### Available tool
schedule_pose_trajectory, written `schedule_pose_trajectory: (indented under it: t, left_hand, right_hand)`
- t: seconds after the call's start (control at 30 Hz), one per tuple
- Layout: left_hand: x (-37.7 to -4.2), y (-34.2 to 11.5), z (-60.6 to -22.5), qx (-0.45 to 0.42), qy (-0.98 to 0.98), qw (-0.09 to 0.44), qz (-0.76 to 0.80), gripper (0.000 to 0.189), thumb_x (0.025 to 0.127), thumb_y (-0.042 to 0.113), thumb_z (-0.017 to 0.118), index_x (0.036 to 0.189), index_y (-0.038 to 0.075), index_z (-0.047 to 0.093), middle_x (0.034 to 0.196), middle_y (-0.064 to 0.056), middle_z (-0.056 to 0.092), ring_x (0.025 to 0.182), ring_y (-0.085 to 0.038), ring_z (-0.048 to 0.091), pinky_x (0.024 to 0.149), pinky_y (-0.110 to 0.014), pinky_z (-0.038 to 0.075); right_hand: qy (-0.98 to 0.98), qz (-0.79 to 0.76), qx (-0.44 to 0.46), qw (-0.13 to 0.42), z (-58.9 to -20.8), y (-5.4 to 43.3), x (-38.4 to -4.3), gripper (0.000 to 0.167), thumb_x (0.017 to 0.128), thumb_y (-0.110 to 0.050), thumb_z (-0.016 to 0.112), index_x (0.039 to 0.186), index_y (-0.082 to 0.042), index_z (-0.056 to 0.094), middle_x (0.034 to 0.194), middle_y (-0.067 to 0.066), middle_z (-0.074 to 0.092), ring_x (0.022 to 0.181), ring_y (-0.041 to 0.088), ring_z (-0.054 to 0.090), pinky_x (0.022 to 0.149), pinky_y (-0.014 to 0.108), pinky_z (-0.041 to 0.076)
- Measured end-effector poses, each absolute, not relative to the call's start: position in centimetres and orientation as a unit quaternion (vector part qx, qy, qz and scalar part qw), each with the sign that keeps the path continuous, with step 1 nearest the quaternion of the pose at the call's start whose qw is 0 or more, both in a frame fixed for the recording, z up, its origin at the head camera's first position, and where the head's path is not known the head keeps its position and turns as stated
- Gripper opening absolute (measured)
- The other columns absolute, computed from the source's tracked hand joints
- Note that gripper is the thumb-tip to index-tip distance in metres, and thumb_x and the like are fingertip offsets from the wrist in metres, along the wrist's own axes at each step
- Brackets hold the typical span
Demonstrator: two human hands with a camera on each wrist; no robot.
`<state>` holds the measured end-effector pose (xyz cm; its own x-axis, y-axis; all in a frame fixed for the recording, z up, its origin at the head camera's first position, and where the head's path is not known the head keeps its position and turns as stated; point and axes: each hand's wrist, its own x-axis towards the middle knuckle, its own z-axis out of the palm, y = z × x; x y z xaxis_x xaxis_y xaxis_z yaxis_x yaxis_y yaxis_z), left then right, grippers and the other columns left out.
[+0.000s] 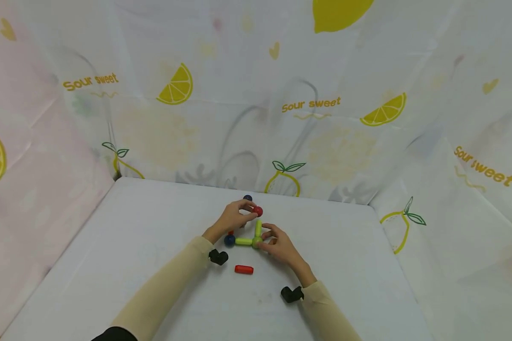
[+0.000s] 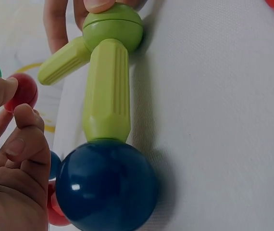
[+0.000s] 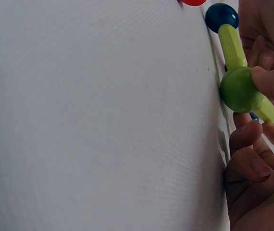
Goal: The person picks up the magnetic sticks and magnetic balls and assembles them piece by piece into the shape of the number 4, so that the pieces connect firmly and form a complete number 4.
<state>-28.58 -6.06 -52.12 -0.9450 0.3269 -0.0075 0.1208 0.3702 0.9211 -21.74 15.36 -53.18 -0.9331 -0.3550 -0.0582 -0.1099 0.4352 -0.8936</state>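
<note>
Between thumb and fingers, my left hand pinches a red ball, seen also in the left wrist view as a red ball. The ball is just beyond the free end of a yellow-green rod. My right hand grips the green ball where that rod and a second yellow-green rod meet at an angle. The second rod ends at a dark blue ball. A red piece behind that ball is mostly hidden by my left hand.
A loose red rod lies on the white table nearer to me. Another dark blue ball shows beyond my left hand. A lemon-printed cloth rises behind the table's far edge.
</note>
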Motion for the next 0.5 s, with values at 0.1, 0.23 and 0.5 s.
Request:
schedule_pose_trajectory:
  t: [0.1, 0.23, 0.5]
  left_hand:
    - [-28.7, -6.0, -52.4, 0.136, 0.823, 0.096, 0.543, 0.039, 0.096, 0.029, 0.073, 0.13, 0.013, 0.065, 0.124, -0.013, 0.071, 0.062, -0.016, 0.062, 0.059, -0.028, 0.05]
    - [-28.8, -5.8, -52.5, 0.137, 0.824, 0.097, 0.542, 0.039, 0.097, 0.029, 0.072, 0.132, 0.013, 0.064, 0.126, -0.014, 0.071, 0.06, -0.015, 0.06, 0.058, -0.027, 0.049]
    - [-28.6, -5.8, -52.3, 0.151, 0.832, 0.096, 0.526, 0.039, 0.1, 0.027, 0.068, 0.134, 0.009, 0.063, 0.128, -0.017, 0.07, 0.058, -0.013, 0.059, 0.057, -0.026, 0.047]
  right_hand:
    - [0.833, -0.517, -0.153, 0.122, -51.5, 15.1, -21.0, 0.058, 0.094, -0.009, 0.073, 0.144, 0.006, 0.048, 0.113, 0.027, 0.068, 0.066, 0.012, 0.056, 0.059, 0.021, 0.046]
    - [0.831, -0.517, -0.162, 0.127, -51.1, 15.0, -20.9, 0.059, 0.094, -0.003, 0.071, 0.145, 0.011, 0.044, 0.114, 0.034, 0.065, 0.067, 0.015, 0.055, 0.058, 0.021, 0.045]
    - [0.837, -0.513, -0.156, 0.11, -53.8, 15.5, -22.0, 0.059, 0.094, -0.01, 0.074, 0.146, 0.002, 0.048, 0.114, 0.027, 0.068, 0.064, 0.01, 0.055, 0.057, 0.022, 0.046]
